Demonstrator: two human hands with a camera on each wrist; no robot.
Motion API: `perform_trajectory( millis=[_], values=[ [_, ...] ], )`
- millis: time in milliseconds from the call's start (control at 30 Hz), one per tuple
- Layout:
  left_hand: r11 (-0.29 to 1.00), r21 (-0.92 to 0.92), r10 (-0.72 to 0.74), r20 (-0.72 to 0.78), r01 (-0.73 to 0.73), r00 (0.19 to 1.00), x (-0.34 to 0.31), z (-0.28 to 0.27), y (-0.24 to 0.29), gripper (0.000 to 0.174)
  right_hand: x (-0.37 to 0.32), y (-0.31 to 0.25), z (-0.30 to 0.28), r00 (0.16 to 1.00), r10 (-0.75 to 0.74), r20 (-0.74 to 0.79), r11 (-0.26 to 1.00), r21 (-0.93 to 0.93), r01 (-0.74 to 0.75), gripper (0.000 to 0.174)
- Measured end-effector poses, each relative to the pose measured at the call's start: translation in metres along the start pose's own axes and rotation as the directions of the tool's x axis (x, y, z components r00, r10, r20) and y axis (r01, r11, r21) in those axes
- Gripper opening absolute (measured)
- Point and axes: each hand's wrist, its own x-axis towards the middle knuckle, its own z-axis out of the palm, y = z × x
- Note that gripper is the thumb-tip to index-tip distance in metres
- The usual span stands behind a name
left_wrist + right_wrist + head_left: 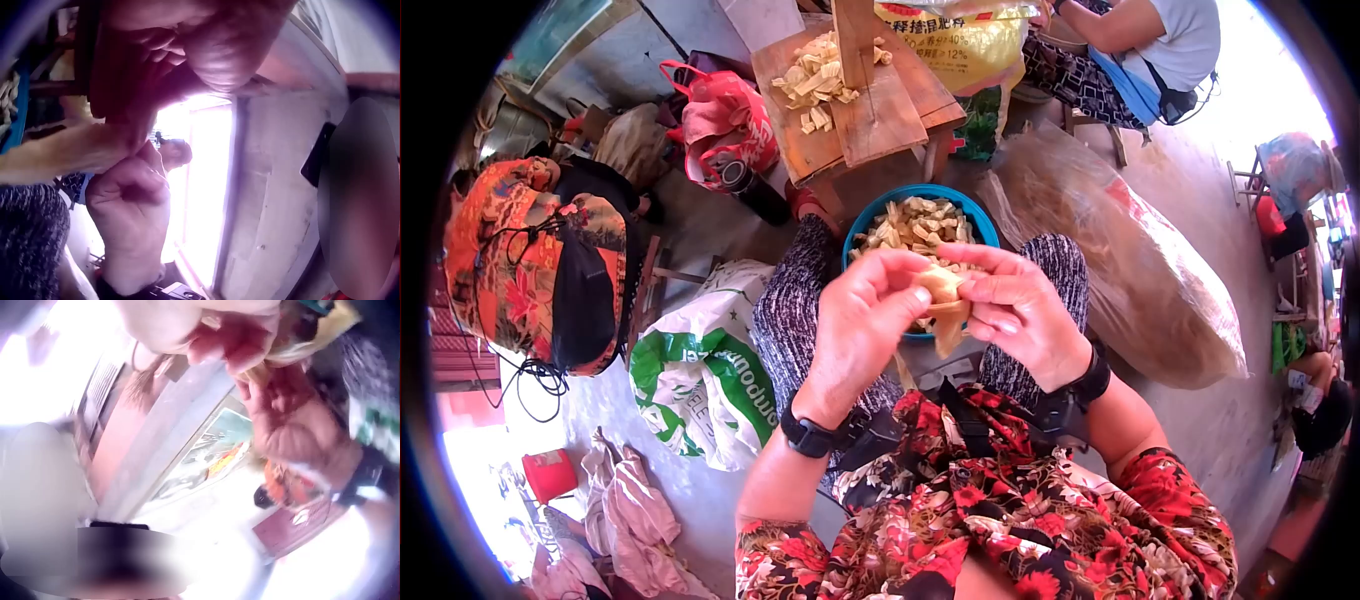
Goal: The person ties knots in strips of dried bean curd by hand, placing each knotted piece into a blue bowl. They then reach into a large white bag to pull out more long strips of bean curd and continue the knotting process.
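Strip (949,308) between left hand (852,322) and right hand (1032,322), at fingertips (915,298)

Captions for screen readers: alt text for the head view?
A left hand and right hand share a grip on a yellow strip at a blue basin of pale pieces. More pieces lie on a wooden stool beyond; a clear bag lies to the right, a white-green sack to the left.
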Motion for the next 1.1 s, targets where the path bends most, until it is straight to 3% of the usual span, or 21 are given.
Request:
perform_trajectory(
  millis=[100, 167, 233, 300, 433, 500, 533, 633, 667, 700, 733, 767, 833, 867, 933, 967, 1033, 1100],
  values=[
    [0.974, -0.206, -0.098, -0.01, 0.094, 0.995, 0.004, -0.002, 0.002, 0.02, -0.007, 0.0, 0.007, 0.977, 0.025, 0.214, 0.983, 0.17, -0.063, 0.037],
    [0.945, -0.297, -0.119, 0.063, 0.133, 0.991, 0.003, -0.002, -0.002, 0.02, -0.007, -0.004, 0.013, 0.99, -0.008, 0.143, 0.999, 0.034, 0.003, 0.039],
    [0.922, -0.206, -0.274, 0.249, 0.327, 0.929, 0.005, -0.009, 0.001, 0.029, -0.005, -0.009, 0.017, 0.996, -0.044, 0.072, 0.992, -0.114, 0.052, 0.041],
    [0.903, -0.191, -0.288, 0.395, 0.385, 0.872, 0.006, -0.014, 0.001, 0.037, -0.003, -0.01, 0.02, 0.983, -0.16, 0.092, 0.94, -0.289, 0.18, 0.038],
    [0.93, -0.226, -0.194, 0.365, 0.289, 0.91, 0.01, -0.01, 0.0, 0.037, 0.002, -0.008, 0.029, 0.934, -0.343, 0.104, 0.775, -0.53, 0.344, 0.026],
    [0.931, -0.191, -0.246, 0.306, 0.313, 0.92, 0.01, -0.011, 0.009, 0.03, 0.006, -0.006, 0.031, 0.89, -0.44, 0.116, 0.691, -0.589, 0.419, 0.022],
    [0.946, -0.14, -0.25, 0.259, 0.293, 0.933, 0.01, -0.013, 0.011, 0.029, 0.005, -0.011, 0.021, 0.916, -0.399, 0.03, 0.644, -0.702, 0.304, 0.016],
    [0.979, 0.019, -0.204, 0.15, 0.203, 0.967, 0.012, -0.024, 0.01, 0.026, 0.002, -0.017, 0.04, 0.988, -0.144, 0.05, 0.589, -0.798, 0.126, 0.024],
    [0.981, 0.07, -0.189, 0.137, 0.181, 0.972, 0.011, -0.026, 0.013, 0.026, 0.007, -0.007, 0.047, 0.987, -0.157, 0.021, 0.49, -0.866, 0.096, 0.027],
    [0.98, 0.12, -0.173, 0.126, 0.158, 0.977, 0.009, -0.029, 0.016, 0.026, 0.013, 0.0, 0.045, 0.955, -0.245, 0.164, 0.447, -0.856, 0.261, 0.026],
    [0.995, -0.016, -0.093, 0.165, 0.097, 0.982, 0.007, -0.034, 0.017, 0.028, 0.01, -0.002, 0.049, 0.975, -0.204, 0.087, 0.618, -0.761, 0.197, 0.027],
    [0.999, -0.005, -0.032, 0.184, 0.033, 0.982, 0.005, -0.05, 0.011, 0.028, 0.006, -0.006, 0.051, 0.989, -0.145, 0.023, 0.764, -0.633, 0.127, 0.027],
    [0.992, -0.115, -0.042, 0.109, 0.055, 0.993, 0.005, -0.077, 0.01, 0.021, 0.008, -0.008, 0.054, 0.986, -0.137, 0.101, 0.725, -0.668, 0.169, 0.029],
    [0.997, 0.033, -0.067, 0.093, 0.064, 0.993, 0.005, -0.087, 0.015, 0.013, 0.01, -0.006, 0.055, 0.993, -0.09, 0.083, 0.705, -0.698, 0.122, 0.029],
    [0.999, 0.003, -0.035, 0.073, 0.035, 0.997, 0.003, -0.092, 0.022, 0.011, 0.017, -0.008, 0.059, 0.999, -0.024, 0.041, 0.706, -0.707, 0.046, 0.032],
    [1.0, -0.009, -0.02, 0.062, 0.021, 0.998, 0.002, -0.094, 0.024, 0.01, 0.023, -0.013, 0.05, 0.992, 0.049, 0.115, 0.685, -0.726, 0.05, 0.037],
    [0.997, 0.059, 0.047, 0.042, -0.049, 0.998, -0.001, -0.096, 0.028, 0.01, 0.037, -0.008, 0.048, 0.963, -0.085, 0.257, 0.714, -0.658, 0.239, 0.049],
    [0.98, 0.166, 0.106, 0.052, -0.113, 0.993, -0.001, -0.095, 0.03, 0.01, 0.043, -0.021, 0.056, 0.982, 0.139, 0.128, 0.769, -0.639, -0.025, 0.061]
  ],
)
